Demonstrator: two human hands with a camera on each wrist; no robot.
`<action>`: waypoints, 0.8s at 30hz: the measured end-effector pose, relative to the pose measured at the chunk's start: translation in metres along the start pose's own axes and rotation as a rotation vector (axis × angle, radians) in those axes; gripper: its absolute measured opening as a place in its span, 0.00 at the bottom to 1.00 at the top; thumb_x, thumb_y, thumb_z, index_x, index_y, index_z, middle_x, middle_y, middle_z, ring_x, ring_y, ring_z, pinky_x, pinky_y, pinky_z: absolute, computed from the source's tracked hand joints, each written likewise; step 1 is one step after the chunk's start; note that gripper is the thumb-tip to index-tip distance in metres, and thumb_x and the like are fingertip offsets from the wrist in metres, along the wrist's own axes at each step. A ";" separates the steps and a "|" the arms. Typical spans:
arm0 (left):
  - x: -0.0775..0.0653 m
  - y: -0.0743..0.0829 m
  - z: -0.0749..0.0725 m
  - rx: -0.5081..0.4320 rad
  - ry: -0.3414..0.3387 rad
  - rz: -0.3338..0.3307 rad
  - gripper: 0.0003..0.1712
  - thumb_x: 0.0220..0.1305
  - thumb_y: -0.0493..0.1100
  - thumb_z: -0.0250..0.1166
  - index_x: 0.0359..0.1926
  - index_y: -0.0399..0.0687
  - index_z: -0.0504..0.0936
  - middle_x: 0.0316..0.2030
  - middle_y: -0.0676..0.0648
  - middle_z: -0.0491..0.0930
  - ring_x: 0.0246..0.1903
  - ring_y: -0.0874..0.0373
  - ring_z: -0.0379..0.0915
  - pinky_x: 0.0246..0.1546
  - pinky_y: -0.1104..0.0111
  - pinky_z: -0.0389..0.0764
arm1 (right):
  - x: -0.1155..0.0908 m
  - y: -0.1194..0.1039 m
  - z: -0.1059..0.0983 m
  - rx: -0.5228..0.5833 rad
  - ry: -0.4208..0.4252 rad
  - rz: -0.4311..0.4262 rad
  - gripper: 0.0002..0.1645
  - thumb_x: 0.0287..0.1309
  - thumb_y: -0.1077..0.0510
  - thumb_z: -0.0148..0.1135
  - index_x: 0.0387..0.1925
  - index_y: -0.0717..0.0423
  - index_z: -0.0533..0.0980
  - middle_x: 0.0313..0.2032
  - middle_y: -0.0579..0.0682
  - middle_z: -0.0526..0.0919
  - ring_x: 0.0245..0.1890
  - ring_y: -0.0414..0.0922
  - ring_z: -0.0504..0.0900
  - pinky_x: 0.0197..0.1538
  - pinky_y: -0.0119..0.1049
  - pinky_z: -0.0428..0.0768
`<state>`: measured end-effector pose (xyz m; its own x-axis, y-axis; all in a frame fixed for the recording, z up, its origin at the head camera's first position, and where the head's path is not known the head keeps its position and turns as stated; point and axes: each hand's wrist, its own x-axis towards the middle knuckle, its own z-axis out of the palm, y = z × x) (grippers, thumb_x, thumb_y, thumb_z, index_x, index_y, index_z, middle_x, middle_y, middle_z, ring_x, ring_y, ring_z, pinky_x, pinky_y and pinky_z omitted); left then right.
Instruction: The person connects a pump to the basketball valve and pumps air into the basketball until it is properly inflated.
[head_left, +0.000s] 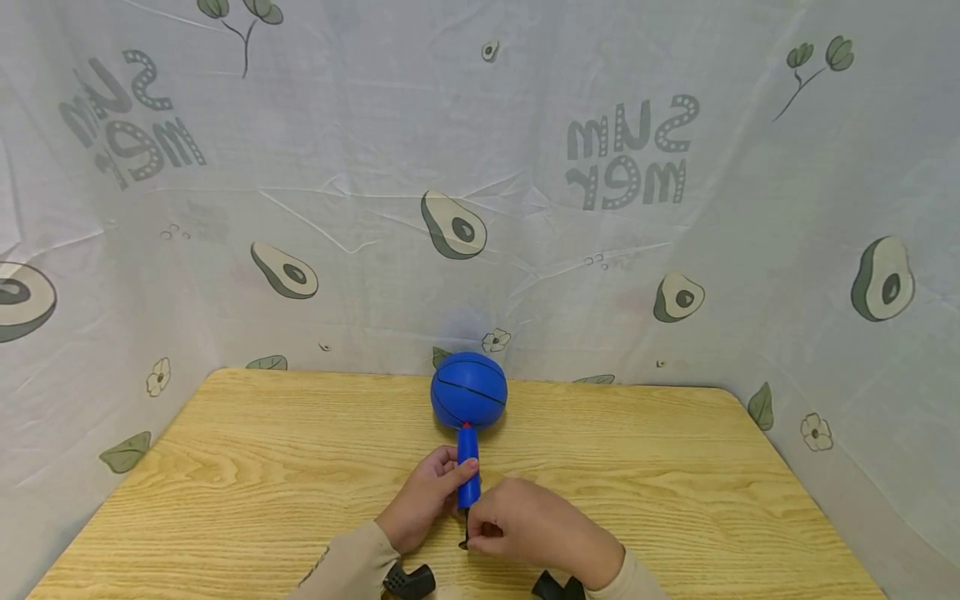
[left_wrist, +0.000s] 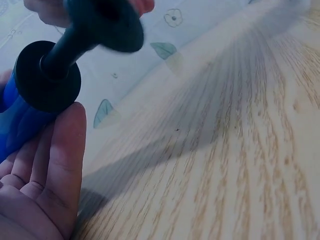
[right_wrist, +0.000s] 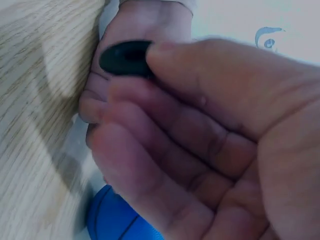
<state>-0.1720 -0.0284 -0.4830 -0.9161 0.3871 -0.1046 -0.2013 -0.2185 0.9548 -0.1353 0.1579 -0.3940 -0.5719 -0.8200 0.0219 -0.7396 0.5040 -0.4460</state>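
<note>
A blue ball (head_left: pixel 469 387) with black lines lies toward the back of the table. Its near side meets the red tip of a blue hand pump (head_left: pixel 468 448), which points away from me. My left hand (head_left: pixel 426 502) grips the pump's barrel, thumb on top. At the near end, my right hand (head_left: pixel 534 523) pinches the round black plunger handle (right_wrist: pixel 122 59) between thumb and fingers. In the left wrist view, the black plunger (left_wrist: pixel 70 49) is partly drawn out of the barrel's end cap (left_wrist: pixel 47 77). Whether a needle enters the ball is too small to tell.
The wooden table (head_left: pixel 285 442) spreads to both sides of the hands. Behind it hangs a pale curtain (head_left: pixel 375 150) printed with avocados and lettering. Black wrist devices (head_left: pixel 410 581) show at the front edge of the head view.
</note>
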 end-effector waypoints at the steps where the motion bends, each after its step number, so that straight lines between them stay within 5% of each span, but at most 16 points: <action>1: 0.000 0.000 0.000 0.001 -0.005 0.001 0.24 0.76 0.50 0.63 0.57 0.36 0.68 0.39 0.50 0.80 0.35 0.61 0.77 0.34 0.71 0.78 | 0.000 -0.001 0.000 -0.003 -0.015 -0.024 0.08 0.64 0.59 0.72 0.27 0.48 0.85 0.23 0.30 0.78 0.23 0.22 0.69 0.30 0.16 0.71; 9: -0.001 0.001 0.000 0.011 0.004 0.000 0.25 0.76 0.52 0.63 0.57 0.35 0.68 0.41 0.48 0.81 0.38 0.60 0.77 0.34 0.71 0.78 | -0.003 -0.011 0.002 -0.031 -0.127 -0.147 0.09 0.65 0.58 0.70 0.28 0.46 0.86 0.22 0.29 0.78 0.22 0.16 0.65 0.30 0.12 0.69; 16: -0.001 0.001 -0.001 0.028 0.008 -0.001 0.27 0.76 0.52 0.63 0.58 0.34 0.68 0.44 0.44 0.82 0.40 0.59 0.78 0.37 0.70 0.77 | -0.005 -0.023 0.006 -0.023 -0.235 -0.164 0.08 0.66 0.53 0.69 0.30 0.46 0.85 0.21 0.27 0.75 0.21 0.17 0.65 0.28 0.13 0.69; 24: 0.001 0.000 -0.001 0.002 0.020 -0.002 0.24 0.76 0.50 0.63 0.57 0.36 0.69 0.41 0.47 0.81 0.38 0.60 0.78 0.34 0.70 0.78 | -0.006 -0.023 0.006 -0.013 -0.221 -0.112 0.08 0.66 0.52 0.69 0.29 0.44 0.85 0.22 0.26 0.75 0.22 0.18 0.67 0.28 0.14 0.70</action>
<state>-0.1732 -0.0290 -0.4830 -0.9226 0.3691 -0.1119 -0.2024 -0.2165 0.9551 -0.1128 0.1498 -0.3896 -0.3952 -0.9099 -0.1264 -0.7996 0.4084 -0.4403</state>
